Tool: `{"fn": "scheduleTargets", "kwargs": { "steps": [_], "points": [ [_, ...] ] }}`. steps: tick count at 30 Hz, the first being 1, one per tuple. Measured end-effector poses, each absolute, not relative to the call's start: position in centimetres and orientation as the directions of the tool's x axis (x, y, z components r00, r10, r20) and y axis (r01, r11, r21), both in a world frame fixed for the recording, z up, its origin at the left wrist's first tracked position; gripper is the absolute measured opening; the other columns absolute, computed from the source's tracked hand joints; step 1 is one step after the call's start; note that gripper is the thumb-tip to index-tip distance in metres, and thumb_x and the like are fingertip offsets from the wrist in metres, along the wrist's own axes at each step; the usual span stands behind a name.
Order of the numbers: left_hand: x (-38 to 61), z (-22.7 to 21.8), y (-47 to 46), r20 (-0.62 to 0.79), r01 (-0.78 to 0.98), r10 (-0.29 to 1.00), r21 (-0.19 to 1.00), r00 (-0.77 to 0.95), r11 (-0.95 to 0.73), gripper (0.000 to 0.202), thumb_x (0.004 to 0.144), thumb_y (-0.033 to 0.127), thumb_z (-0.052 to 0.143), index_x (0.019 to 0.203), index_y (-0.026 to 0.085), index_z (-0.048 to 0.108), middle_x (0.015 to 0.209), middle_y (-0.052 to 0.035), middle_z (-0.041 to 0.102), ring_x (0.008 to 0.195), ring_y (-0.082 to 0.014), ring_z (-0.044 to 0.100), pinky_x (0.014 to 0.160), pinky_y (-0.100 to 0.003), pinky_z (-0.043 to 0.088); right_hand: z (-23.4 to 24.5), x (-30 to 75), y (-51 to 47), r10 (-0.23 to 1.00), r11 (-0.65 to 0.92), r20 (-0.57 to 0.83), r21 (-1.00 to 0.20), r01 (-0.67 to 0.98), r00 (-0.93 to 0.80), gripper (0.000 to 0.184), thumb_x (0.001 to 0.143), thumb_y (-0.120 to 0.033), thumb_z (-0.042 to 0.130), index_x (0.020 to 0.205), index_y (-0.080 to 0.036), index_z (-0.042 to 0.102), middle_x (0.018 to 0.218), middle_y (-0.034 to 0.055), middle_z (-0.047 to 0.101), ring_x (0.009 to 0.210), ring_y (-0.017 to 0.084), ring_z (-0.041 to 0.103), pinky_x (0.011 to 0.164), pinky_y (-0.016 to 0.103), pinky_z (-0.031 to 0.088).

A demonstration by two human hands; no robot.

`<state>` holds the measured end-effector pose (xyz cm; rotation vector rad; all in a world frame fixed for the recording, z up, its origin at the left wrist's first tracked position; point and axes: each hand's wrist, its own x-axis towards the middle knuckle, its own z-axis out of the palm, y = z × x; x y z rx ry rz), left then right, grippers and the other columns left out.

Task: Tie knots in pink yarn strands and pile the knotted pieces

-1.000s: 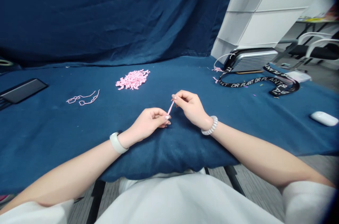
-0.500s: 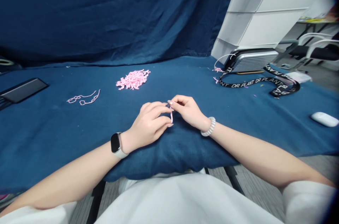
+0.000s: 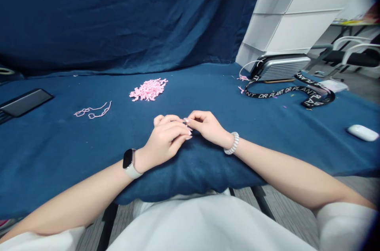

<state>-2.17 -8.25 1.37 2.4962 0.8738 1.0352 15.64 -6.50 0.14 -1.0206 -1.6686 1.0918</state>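
Over the blue cloth near its front edge, my left hand and my right hand meet at the fingertips. Both are closed in a pinch on a short pink strand of yarn, nearly all of it hidden by the fingers. The left thumb and fingers are bunched together, while the right thumb presses against the index finger. Beyond them lies a heap of small knotted pink yarn pieces. Farther left, a loose length of pink yarn curls on the cloth.
A dark tablet-like device lies at the left edge. To the right are a ribbed silver case, a black lettered lanyard and a white computer mouse. A blue curtain hangs behind the blue tablecloth.
The pink strand that hung between my fingers is now almost out of sight. My left fingers have closed in more, and the right hand has shifted slightly left and down.
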Motion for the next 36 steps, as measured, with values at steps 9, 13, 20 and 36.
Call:
{"fn": "scheduleTargets", "kwargs": {
  "steps": [9, 13, 20, 36],
  "points": [
    [-1.8, 1.3, -8.4, 0.591, 0.365, 0.728, 0.630, 0.346, -0.685, 0.009, 0.071, 0.024, 0.069, 0.078, 0.026, 0.073, 0.085, -0.0039, 0.071, 0.091, -0.0222, 0.061, 0.091, -0.038, 0.040, 0.0, 15.6, -6.5, 0.938, 0.267, 0.207, -0.942, 0.201, -0.279, 0.032, 0.078, -0.041, 0.057, 0.060, -0.014, 0.054, 0.057, -0.0018, 0.049, 0.055, 0.009, 0.041, 0.056, 0.023, 0.034],
    [-1.7, 1.5, -8.6, 0.574, 0.334, 0.784, 0.710, 0.235, -0.620, 0.007, 0.071, 0.024, 0.069, 0.075, 0.026, 0.074, 0.082, -0.0034, 0.071, 0.088, -0.0217, 0.063, 0.089, -0.038, 0.044, 0.0, 15.5, -6.6, 0.935, 0.268, 0.201, -0.941, 0.209, -0.293, 0.032, 0.079, -0.041, 0.056, 0.061, -0.014, 0.054, 0.056, -0.0026, 0.047, 0.053, 0.008, 0.039, 0.054, 0.023, 0.032],
    [-1.5, 2.0, -8.8, 0.477, 0.223, 0.865, 0.836, 0.157, -0.501, 0.006, 0.072, 0.023, 0.068, 0.074, 0.022, 0.073, 0.082, -0.0037, 0.070, 0.085, -0.0184, 0.062, 0.087, -0.032, 0.045, 0.2, 15.2, -6.9, 0.934, 0.243, 0.169, -0.947, 0.213, -0.315, 0.032, 0.078, -0.041, 0.056, 0.062, -0.014, 0.054, 0.056, -0.0028, 0.046, 0.052, 0.008, 0.038, 0.052, 0.023, 0.030],
    [-1.2, 1.9, -7.7, -0.194, -0.213, 0.898, 0.931, 0.395, 0.295, 0.017, 0.066, 0.028, 0.073, 0.073, 0.013, 0.067, 0.062, 0.0019, 0.050, 0.048, -0.0022, 0.030, 0.040, -0.015, 0.023, 0.1, 15.3, -6.9, 0.903, 0.427, 0.390, -0.862, 0.272, -0.182, 0.023, 0.081, -0.032, 0.057, 0.066, -0.015, 0.060, 0.069, 0.0023, 0.057, 0.064, 0.012, 0.050, 0.062, 0.026, 0.040]
  ]
}}
